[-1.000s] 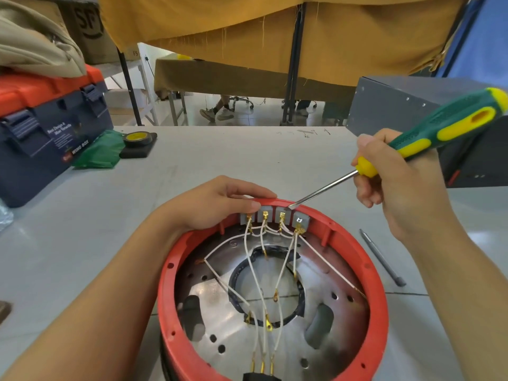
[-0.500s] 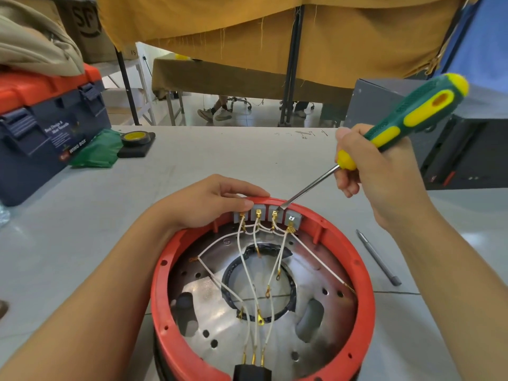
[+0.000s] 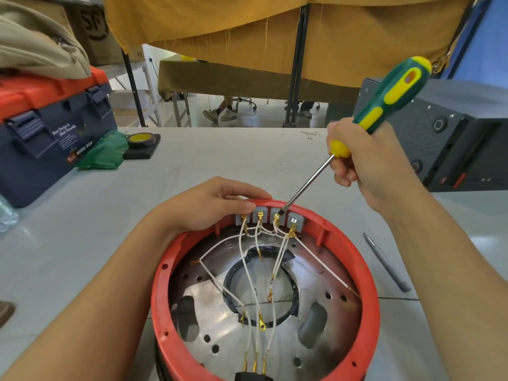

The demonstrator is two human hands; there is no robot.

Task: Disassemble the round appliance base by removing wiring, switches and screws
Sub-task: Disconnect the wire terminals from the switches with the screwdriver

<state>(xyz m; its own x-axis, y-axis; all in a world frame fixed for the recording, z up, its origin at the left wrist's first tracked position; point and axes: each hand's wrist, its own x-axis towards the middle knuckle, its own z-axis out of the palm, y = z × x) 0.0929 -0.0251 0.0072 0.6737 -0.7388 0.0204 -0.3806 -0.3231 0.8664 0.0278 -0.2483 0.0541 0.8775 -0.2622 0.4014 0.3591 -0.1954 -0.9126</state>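
Screwdriver (image 3: 384, 105) tip reached third switch (image 3: 277, 215).

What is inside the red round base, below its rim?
Inside the red round base: white wires with brass terminals, four grey switch blocks, a perforated metal plate with a central opening. The left hand covers part of the leftmost block.
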